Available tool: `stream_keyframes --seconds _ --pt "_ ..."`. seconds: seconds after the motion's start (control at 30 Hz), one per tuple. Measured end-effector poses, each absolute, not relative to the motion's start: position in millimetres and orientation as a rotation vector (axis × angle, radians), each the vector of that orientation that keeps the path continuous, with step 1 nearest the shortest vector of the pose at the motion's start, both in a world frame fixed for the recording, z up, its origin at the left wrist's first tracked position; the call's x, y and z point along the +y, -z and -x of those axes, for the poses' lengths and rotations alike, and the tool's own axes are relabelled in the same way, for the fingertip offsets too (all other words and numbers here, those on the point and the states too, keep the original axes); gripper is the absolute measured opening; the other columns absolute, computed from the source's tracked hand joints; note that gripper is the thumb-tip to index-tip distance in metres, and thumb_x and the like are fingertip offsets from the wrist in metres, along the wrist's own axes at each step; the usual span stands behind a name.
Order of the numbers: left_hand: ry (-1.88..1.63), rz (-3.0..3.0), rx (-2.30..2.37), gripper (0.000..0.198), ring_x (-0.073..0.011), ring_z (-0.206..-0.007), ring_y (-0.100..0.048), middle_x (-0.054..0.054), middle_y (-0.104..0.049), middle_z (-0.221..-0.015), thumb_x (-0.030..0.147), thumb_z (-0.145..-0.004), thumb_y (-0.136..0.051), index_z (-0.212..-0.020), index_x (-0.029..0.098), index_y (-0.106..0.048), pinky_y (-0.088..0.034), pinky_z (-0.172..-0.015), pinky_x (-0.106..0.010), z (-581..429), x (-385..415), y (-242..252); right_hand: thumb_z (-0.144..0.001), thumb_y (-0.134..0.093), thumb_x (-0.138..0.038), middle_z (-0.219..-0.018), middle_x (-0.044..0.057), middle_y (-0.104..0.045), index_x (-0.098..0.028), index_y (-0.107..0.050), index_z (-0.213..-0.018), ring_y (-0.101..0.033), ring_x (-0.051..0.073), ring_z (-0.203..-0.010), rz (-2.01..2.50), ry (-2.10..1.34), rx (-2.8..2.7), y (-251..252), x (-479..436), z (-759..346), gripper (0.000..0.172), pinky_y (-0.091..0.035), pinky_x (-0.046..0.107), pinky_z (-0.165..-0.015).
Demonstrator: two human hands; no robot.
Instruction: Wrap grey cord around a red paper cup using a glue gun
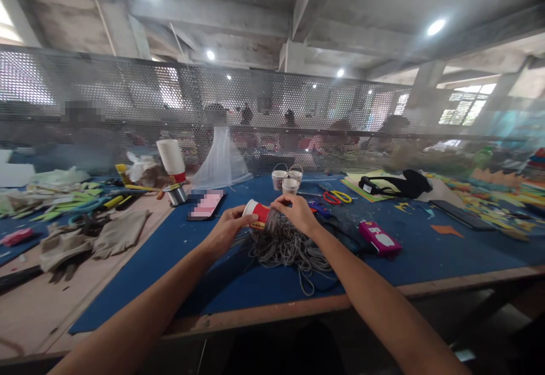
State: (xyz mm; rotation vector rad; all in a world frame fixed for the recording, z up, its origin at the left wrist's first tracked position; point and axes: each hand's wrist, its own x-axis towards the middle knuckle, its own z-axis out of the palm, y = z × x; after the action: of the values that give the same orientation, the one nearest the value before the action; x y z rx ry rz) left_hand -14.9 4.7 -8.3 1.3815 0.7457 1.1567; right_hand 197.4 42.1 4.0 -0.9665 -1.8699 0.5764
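My left hand (pixel 227 228) is closed around a red and white paper cup (pixel 258 214), which lies tilted on its side in the grip. At the cup's right end my right hand (pixel 297 211) pinches strands of grey cord, fingers pressed together. Below both hands a tangled heap of grey cord (pixel 289 247) rests on the blue mat (pixel 204 290), with a loop trailing toward the front edge. Just beyond my right hand stand several small white cups (pixel 290 186), some with thin arched handles.
Left are a phone (pixel 206 204), a metal spool (pixel 176 195), stacked paper cups (pixel 170 158) and work gloves (pixel 119 233). Right lie scissors (pixel 340 196), a magenta box (pixel 380 238), a black strap (pixel 395 184) and paper scraps. A perforated screen (pixel 264 96) rises behind, people beyond it.
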Motion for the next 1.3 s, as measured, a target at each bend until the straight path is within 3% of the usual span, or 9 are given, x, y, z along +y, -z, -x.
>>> stream_keyframes --seconds 0.2,0.4,0.57,0.9,1.03,1.17,1.3 --pt "-1.202 -1.35 0.721 0.024 -0.0203 -0.08 -0.065 -0.007 -0.075 -0.089 0.03 -0.073 -0.077 -0.093 0.016 -0.077 -0.046 -0.08 -0.03 14 8 9 -0.088 -0.06 -0.038 -0.083 0.003 -0.073 -0.018 -0.073 -0.085 -0.065 0.018 -0.078 0.961 -0.552 -1.834 1 48 -199 0.024 -0.047 0.027 -0.074" --pt "-1.301 -1.336 0.729 0.031 -0.0225 -0.088 -0.065 -0.009 -0.075 -0.098 0.033 -0.074 -0.076 -0.101 0.017 -0.076 -0.045 -0.083 -0.032 15 11 9 -0.097 -0.041 -0.051 -0.095 0.006 -0.072 -0.018 -0.069 -0.103 -0.067 0.019 -0.088 0.881 -0.701 -1.821 5 49 -198 0.044 -0.05 0.03 -0.081" --pt "-1.322 -1.304 0.713 0.031 -0.0236 -0.092 -0.065 -0.009 -0.075 -0.099 0.031 -0.075 -0.075 -0.102 0.017 -0.075 -0.044 -0.086 -0.034 17 15 14 -0.086 -0.062 -0.054 -0.109 0.008 -0.069 -0.018 -0.061 -0.117 -0.064 0.02 -0.099 0.893 -0.717 -1.887 7 46 -194 0.048 -0.048 0.032 -0.088" --pt "-1.309 -1.253 0.731 0.028 -0.0262 -0.092 -0.066 -0.009 -0.075 -0.095 0.032 -0.077 -0.07 -0.099 0.016 -0.074 -0.046 -0.084 -0.036 17 12 8 -0.078 -0.074 -0.047 -0.115 0.008 -0.065 -0.018 -0.059 -0.118 -0.063 0.019 -0.1 0.789 -0.639 -1.921 4 39 -192 0.051 -0.049 0.033 -0.092" --pt "-1.323 -1.248 0.78 0.026 -0.0229 -0.087 -0.065 -0.008 -0.075 -0.092 0.032 -0.075 -0.073 -0.097 0.017 -0.074 -0.046 -0.083 -0.033 18 13 10 -0.077 -0.077 -0.044 -0.117 0.008 -0.064 -0.02 -0.059 -0.12 -0.063 0.019 -0.102 0.74 -0.573 -1.941 5 37 -191 0.053 -0.048 0.033 -0.095" --pt "-1.353 -1.244 0.831 0.023 -0.0199 -0.079 -0.064 -0.006 -0.074 -0.085 0.032 -0.072 -0.076 -0.089 0.017 -0.074 -0.045 -0.078 -0.031 18 15 12 -0.086 -0.067 -0.043 -0.121 0.008 -0.064 -0.022 -0.059 -0.122 -0.062 0.019 -0.106 0.741 -0.561 -1.969 2 33 -192 0.042 -0.046 0.034 -0.097" --pt "-1.34 -1.255 0.817 0.022 -0.0184 -0.077 -0.062 -0.005 -0.074 -0.085 0.033 -0.072 -0.076 -0.087 0.017 -0.075 -0.044 -0.076 -0.029 16 13 10 -0.096 -0.052 -0.035 -0.116 0.006 -0.066 -0.023 -0.064 -0.113 -0.061 0.018 -0.107 0.755 -0.49 -1.935 -1 33 -193 0.024 -0.045 0.032 -0.097"
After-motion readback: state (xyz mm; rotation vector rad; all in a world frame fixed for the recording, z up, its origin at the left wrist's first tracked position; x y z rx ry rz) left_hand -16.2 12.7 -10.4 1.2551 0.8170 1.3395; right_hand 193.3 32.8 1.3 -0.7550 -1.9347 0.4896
